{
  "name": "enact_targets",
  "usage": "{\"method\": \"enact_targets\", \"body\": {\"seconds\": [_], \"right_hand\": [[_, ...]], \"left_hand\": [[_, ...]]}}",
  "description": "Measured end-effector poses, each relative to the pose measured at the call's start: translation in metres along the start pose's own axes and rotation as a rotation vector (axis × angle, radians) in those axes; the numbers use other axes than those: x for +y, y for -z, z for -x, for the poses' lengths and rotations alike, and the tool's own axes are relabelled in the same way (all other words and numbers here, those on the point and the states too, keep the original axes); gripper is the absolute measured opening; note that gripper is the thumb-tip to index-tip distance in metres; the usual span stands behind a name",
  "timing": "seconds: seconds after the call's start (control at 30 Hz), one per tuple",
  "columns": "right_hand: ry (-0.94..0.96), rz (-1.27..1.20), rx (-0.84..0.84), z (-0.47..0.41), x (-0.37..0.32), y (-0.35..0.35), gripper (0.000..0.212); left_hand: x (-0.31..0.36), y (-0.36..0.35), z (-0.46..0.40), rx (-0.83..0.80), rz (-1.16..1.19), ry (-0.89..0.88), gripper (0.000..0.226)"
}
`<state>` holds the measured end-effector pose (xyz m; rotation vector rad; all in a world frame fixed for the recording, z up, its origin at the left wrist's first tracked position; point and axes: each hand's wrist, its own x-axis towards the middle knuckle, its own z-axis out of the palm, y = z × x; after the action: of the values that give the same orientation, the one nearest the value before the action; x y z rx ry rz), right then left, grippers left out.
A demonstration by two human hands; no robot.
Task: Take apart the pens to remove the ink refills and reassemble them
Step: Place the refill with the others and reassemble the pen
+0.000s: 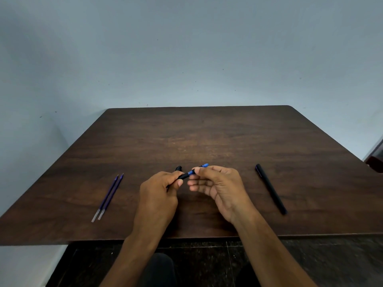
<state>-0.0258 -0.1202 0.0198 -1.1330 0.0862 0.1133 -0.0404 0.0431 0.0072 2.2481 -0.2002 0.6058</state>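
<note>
Gripping a black pen (185,175) above the counter (207,137), the left hand (157,195) clasps its barrel while right-hand fingers (202,172) pinch the blue tip section; the pen's axis rises rightward, two refills (107,196) lying left.

Dim, even light with a soft sheen mid-table (199,150); wide-angle bending at edges, slightly soft focus throughout.

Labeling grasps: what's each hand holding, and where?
One pen, in both. Left hand grips its black barrel; right hand pinches the blue tip section.
</note>
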Motion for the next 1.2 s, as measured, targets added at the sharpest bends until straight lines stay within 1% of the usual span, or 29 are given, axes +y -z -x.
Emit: {"method": "enact_targets", "body": {"seconds": [0.13, 0.27, 0.43, 0.5, 0.6, 0.67, 0.77, 0.83, 1.0, 1.13, 1.2], "right_hand": [[0.032, 0.055, -0.011, 0.002, 0.000, 0.000, 0.010], [0.078, 0.157, 0.024, 0.003, -0.002, -0.002, 0.012], [0.111, 0.381, 0.105, 0.003, 0.000, -0.004, 0.029], [0.100, 0.423, 0.124, 0.002, 0.001, -0.005, 0.037], [0.060, 0.417, 0.098, 0.003, -0.002, -0.005, 0.045], [0.042, 0.337, 0.059, 0.005, -0.004, -0.003, 0.039], [0.020, 0.044, -0.026, 0.007, -0.006, 0.002, 0.027], [0.009, -0.031, -0.050, 0.009, -0.005, 0.003, 0.020], [0.048, 0.026, 0.015, 0.011, -0.006, -0.001, 0.009], [0.062, 0.134, 0.054, 0.015, -0.009, -0.004, 0.024], [0.058, 0.108, 0.062, 0.018, -0.010, -0.005, 0.026]], "left_hand": [[0.001, -0.001, 0.001, -0.005, -0.004, -0.006, 0.026], [0.004, -0.002, 0.002, -0.005, 0.000, -0.002, 0.026], [0.007, -0.002, 0.004, -0.011, -0.009, -0.008, 0.028], [0.008, -0.003, 0.006, -0.013, -0.005, -0.006, 0.028], [0.007, -0.003, 0.008, 0.000, 0.016, 0.009, 0.027], [0.006, -0.001, 0.007, 0.014, 0.012, 0.020, 0.026], [0.005, 0.004, 0.004, 0.018, 0.023, 0.034, 0.026], [0.006, 0.006, 0.004, 0.009, 0.013, 0.036, 0.025], [0.011, 0.007, 0.005, 0.022, 0.034, 0.018, 0.025], [0.013, 0.011, 0.007, 0.029, 0.036, 0.022, 0.026], [0.014, 0.013, 0.008, 0.036, 0.030, 0.020, 0.026]]}}
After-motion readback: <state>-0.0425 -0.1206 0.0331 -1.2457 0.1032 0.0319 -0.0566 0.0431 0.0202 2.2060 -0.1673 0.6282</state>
